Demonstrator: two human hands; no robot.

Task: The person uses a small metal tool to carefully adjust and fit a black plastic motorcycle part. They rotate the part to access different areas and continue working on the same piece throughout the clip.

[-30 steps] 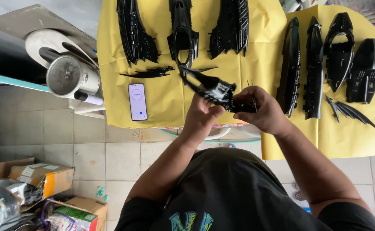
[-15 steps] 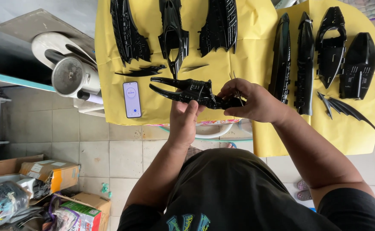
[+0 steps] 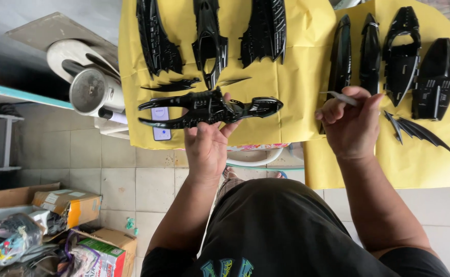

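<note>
Fingers (image 3: 219,131) of the left hand (image 3: 207,149) pinch a glossy black model hull (image 3: 209,109) (phone (image 3: 160,123) half hidden); right hand (image 3: 350,123), now drawn aside, grips a thin tool (image 3: 340,97).

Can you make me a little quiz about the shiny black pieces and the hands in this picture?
1. True or false: the left hand holds up a long black forked part.
2. What does the right hand pinch? A) a thin pale stick-like tool B) a phone C) a box
3. What colour is the cloth under the black parts?

Key: 1 true. 2 A. 3 yellow.
</note>
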